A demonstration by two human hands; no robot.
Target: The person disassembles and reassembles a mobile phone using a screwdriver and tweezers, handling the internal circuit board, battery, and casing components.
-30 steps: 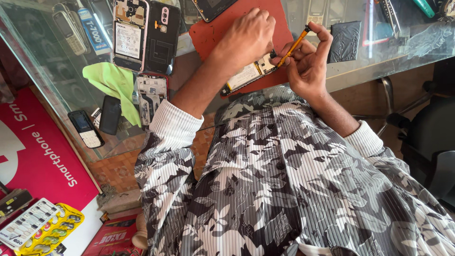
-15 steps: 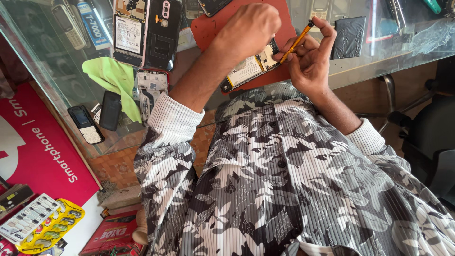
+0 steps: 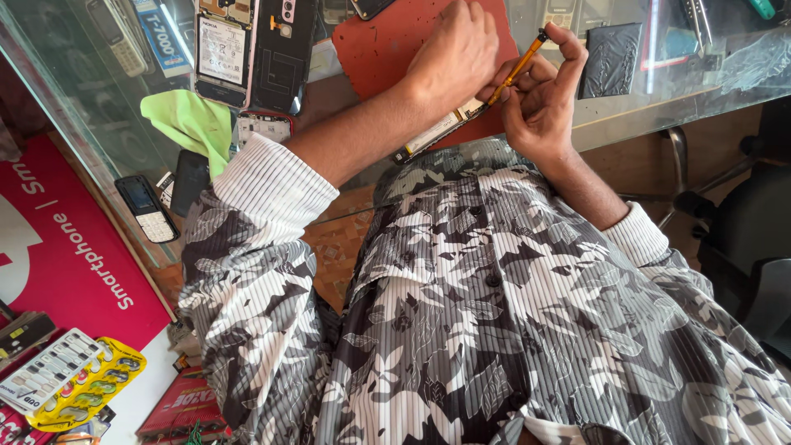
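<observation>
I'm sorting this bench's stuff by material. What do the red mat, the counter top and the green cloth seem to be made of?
Red mat: probably rubber or silicone, matte, with a dull, speckled surface and no glare.
Counter top: glass, glossy; phones on the shelf below show through it and light streaks reflect on it.
Green cloth: soft fabric, perhaps microfibre; it lies crumpled in folds, without shine.

Green cloth [image 3: 191, 122] on glass; black back cover [image 3: 284, 53]; foil pouch [image 3: 610, 59].
</observation>
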